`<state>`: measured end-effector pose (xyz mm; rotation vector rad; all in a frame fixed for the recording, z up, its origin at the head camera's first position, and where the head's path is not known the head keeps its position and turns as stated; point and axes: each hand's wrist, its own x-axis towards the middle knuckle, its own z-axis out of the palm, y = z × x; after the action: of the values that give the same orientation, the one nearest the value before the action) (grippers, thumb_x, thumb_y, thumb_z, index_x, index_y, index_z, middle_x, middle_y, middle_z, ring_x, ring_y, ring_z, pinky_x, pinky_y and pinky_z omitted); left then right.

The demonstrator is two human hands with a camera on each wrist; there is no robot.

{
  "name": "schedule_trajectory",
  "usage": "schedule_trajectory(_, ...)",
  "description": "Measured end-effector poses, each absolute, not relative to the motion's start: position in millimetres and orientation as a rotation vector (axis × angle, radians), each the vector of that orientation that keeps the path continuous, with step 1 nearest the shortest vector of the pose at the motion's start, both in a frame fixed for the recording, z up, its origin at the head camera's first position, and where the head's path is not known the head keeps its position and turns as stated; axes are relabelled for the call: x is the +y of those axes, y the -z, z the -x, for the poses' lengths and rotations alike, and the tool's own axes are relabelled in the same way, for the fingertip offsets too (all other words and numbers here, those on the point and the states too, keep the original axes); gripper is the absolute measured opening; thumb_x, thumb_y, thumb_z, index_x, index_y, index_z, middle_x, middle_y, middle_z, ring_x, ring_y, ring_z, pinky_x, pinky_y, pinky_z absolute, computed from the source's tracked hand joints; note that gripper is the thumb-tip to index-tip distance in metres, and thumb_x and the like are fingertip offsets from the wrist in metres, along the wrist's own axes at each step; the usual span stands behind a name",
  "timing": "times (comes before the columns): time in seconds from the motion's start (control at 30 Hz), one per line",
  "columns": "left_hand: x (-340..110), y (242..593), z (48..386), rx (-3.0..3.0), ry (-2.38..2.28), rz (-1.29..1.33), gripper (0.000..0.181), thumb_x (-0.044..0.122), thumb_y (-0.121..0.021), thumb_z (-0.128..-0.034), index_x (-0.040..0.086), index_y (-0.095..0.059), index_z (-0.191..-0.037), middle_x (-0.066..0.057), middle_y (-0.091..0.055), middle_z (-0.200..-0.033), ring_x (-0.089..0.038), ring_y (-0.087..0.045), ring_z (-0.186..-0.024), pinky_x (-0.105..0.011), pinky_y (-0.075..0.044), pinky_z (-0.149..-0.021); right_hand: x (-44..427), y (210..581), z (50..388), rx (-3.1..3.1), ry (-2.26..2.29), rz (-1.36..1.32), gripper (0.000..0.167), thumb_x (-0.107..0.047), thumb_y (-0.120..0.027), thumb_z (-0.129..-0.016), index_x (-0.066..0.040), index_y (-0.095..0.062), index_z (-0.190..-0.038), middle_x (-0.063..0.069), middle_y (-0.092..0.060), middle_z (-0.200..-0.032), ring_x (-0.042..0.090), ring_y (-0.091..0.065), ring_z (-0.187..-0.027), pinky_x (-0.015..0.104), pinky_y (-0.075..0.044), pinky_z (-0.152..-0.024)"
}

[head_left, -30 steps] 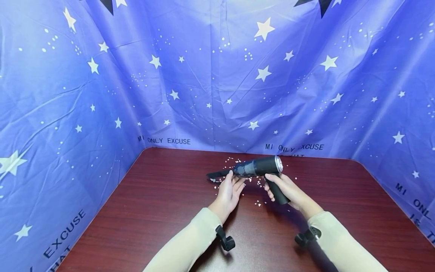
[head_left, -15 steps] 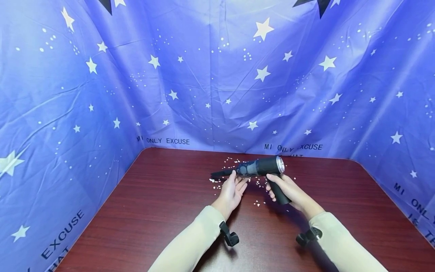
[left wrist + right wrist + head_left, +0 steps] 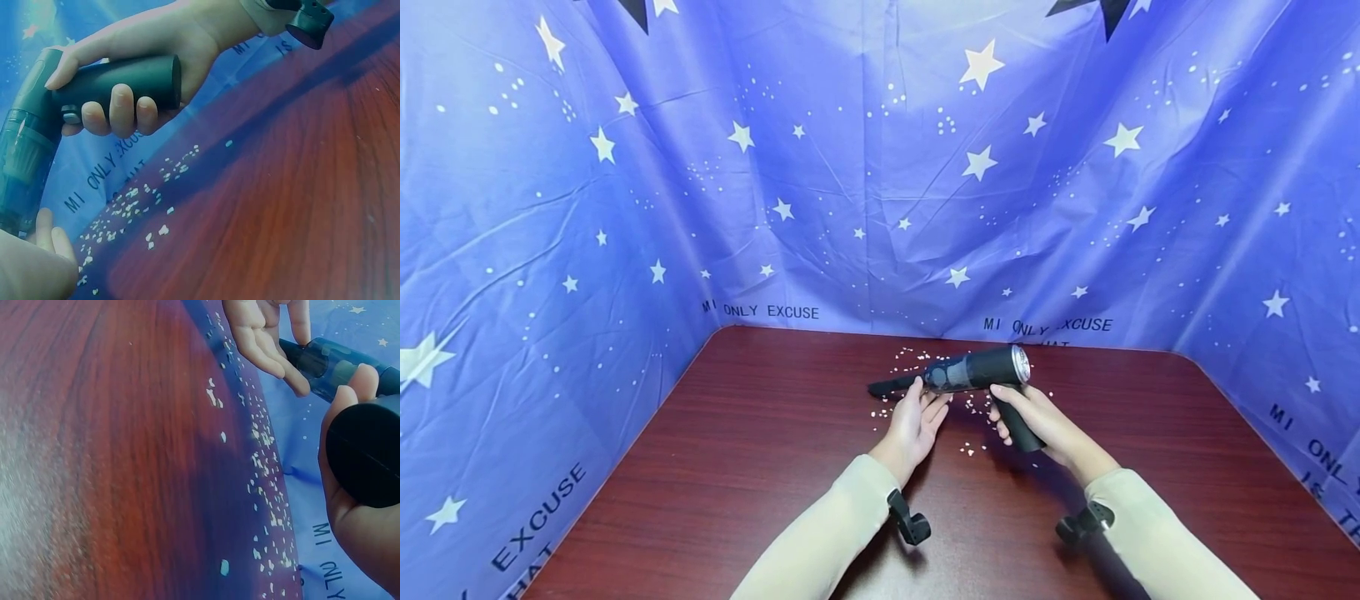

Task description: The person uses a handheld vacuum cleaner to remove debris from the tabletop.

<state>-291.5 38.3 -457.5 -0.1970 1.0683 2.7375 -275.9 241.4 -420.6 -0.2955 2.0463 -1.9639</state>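
A black handheld vacuum cleaner (image 3: pixel 988 368) with a see-through dust cup (image 3: pixel 947 372) and a flat nozzle (image 3: pixel 891 387) points left, low over the table. My right hand (image 3: pixel 1037 417) grips its handle (image 3: pixel 137 78), fingers wrapped round and thumb along the top. At the front end, my left hand (image 3: pixel 912 429) holds the vacuum between thumb and fingers, with the fingers underneath. White crumbs (image 3: pixel 131 206) lie scattered under and around the vacuum. In the right wrist view, the left hand's fingers (image 3: pixel 265 347) show beside the nozzle base; the nozzle tip is hidden there.
The dark red wooden table (image 3: pixel 760 467) ends at the back against a blue star-patterned curtain (image 3: pixel 820 167), which also hangs at both sides. A black wrist mount (image 3: pixel 910 518) sits on the left sleeve, another mount (image 3: pixel 1084 523) on the right.
The vacuum's nozzle and my left hand have shifted slightly right. Crumbs by the nozzle tip at the left are fewer than before. My right hand keeps its grip, barely moved.
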Motion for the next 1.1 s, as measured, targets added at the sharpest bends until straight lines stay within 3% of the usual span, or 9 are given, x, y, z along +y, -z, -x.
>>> schedule_trajectory(0.6, 64.4, 458.0, 300.1, 1.052, -2.688, 0.192, 0.047, 0.027, -0.035, -0.1112, -0.008, -0.044, -0.142, -0.027, -0.043, -0.149, -0.036, -0.048, -0.134, -0.045, -0.031, -0.116, 266.7, 419.3, 271.7, 2.083, 1.973, 0.225, 0.029, -0.033, -0.052, -0.106, -0.004, -0.049, -0.11, 0.007, -0.059, -0.078, 0.012, -0.057, -0.058, 0.026, -0.053, -0.052)
schedule_trajectory(1.1, 61.9, 457.2, 292.1, 1.069, -2.672, 0.173, 0.048, 0.025, -0.033, -0.1115, -0.008, -0.041, -0.145, -0.027, -0.043, -0.149, -0.036, -0.049, -0.133, -0.045, -0.031, -0.115, 272.2, 419.8, 270.7, 2.083, 1.93, 0.272, 0.033, -0.032, -0.051, -0.106, 0.001, -0.051, -0.107, 0.009, -0.058, -0.079, 0.012, -0.057, -0.058, 0.027, -0.054, -0.053)
